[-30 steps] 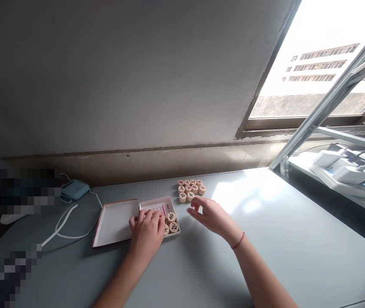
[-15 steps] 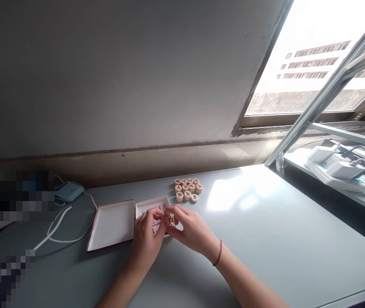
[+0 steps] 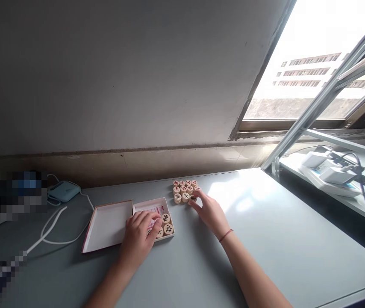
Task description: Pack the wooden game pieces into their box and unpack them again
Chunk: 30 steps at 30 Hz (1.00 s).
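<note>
Chinese chess pieces (image 3: 183, 188), round and pale wood with red or black characters, stand in neat rows of low stacks on the table. At the near right corner of these rows, my right hand (image 3: 213, 215) pinches a black-marked chess piece (image 3: 193, 199) between thumb and fingers. My left hand (image 3: 140, 231) rests over the shallow white box (image 3: 173, 226), its fingers loosely curved and apart from the thumb, with no piece visible in them. Inside the box, several black-marked pieces (image 3: 166, 218) lie near the right and front walls, partly hidden by that hand.
The box's lid (image 3: 107, 226) lies open to the left, joined at the box's side. A blue device (image 3: 63, 191) and white cables (image 3: 57, 243) are at the table's left. On the right, a metal shelf holds a power strip (image 3: 330, 173) with chargers.
My right hand has moved from beside my left hand over the box to the stacks at the back right. My left hand has shifted slightly left, uncovering pieces in the box.
</note>
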{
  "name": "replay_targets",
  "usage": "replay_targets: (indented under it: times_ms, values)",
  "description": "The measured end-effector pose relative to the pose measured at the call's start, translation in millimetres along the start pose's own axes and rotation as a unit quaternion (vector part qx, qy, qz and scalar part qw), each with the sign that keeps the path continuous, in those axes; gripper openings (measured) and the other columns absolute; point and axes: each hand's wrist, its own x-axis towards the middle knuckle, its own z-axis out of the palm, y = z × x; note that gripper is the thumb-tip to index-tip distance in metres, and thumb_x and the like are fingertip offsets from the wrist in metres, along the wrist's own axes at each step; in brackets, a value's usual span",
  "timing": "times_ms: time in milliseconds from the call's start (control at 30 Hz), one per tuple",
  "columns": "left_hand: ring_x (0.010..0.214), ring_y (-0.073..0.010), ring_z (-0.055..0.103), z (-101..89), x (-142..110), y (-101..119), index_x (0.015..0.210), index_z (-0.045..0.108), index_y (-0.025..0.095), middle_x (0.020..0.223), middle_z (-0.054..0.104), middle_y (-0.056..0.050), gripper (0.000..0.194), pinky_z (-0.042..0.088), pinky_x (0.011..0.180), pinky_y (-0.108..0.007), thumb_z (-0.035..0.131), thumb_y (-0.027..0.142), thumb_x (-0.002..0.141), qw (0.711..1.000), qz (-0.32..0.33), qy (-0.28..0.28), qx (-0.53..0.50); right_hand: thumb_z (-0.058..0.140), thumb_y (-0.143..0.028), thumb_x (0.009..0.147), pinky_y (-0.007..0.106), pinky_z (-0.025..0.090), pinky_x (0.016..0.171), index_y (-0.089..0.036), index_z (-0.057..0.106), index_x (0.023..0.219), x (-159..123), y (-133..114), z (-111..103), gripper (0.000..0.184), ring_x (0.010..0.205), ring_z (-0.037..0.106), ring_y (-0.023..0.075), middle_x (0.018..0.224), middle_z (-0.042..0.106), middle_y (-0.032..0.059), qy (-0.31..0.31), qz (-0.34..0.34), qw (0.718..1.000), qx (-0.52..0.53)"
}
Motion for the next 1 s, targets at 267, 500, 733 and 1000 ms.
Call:
replay_targets:
  times_ms: [267, 500, 733, 1000]
  values:
    - [0.091, -0.0207, 0.060, -2.3, 0, 2, 0.090, 0.063, 0.024, 0.091, 0.069, -0.001, 0.028, 0.041, 0.080, -0.034, 0.041, 0.039, 0.096, 1.000, 0.003, -0.004, 0.006, 0.055, -0.028, 0.083, 0.026, 0.041, 0.058, -0.024, 0.051, 0.099, 1, 1, 7, 0.017, 0.070, 0.060, 0.0174, 0.093, 0.065, 0.0024, 0.004, 0.017, 0.999, -0.029]
    - [0.091, -0.0205, 0.060, -3.4, 1, 0, 0.089, 0.064, 0.024, 0.091, 0.069, -0.001, 0.029, 0.041, 0.081, -0.033, 0.041, 0.039, 0.096, 1.000, 0.001, -0.005, 0.021, 0.051, -0.023, 0.081, 0.024, 0.039, 0.057, -0.024, 0.051, 0.094, 2, 2, 11, 0.013, 0.068, 0.057, 0.0157, 0.090, 0.064, 0.0011, 0.015, 0.011, 0.999, -0.026]
    - [0.097, -0.0217, 0.059, 4.2, 1, 0, 0.092, 0.066, 0.025, 0.098, 0.069, -0.002, 0.031, 0.040, 0.083, -0.036, 0.037, 0.037, 0.097, 0.997, -0.014, -0.040, 0.069, 0.051, -0.033, 0.086, 0.026, 0.038, 0.052, -0.022, 0.050, 0.105, 1, -7, 7, 0.021, 0.067, 0.060, 0.0183, 0.096, 0.063, 0.0058, 0.040, 0.006, 0.998, -0.049]
    - [0.100, -0.0285, 0.057, 16.6, 15, 14, 0.093, 0.071, 0.025, 0.101, 0.069, -0.006, 0.028, 0.043, 0.080, -0.040, 0.045, 0.035, 0.092, 0.974, -0.082, -0.087, 0.193, 0.045, -0.037, 0.092, 0.026, 0.044, 0.057, -0.024, 0.049, 0.104, -15, -44, 7, 0.018, 0.047, 0.049, 0.0093, 0.097, 0.064, 0.0023, -0.082, -0.103, 0.980, 0.151]
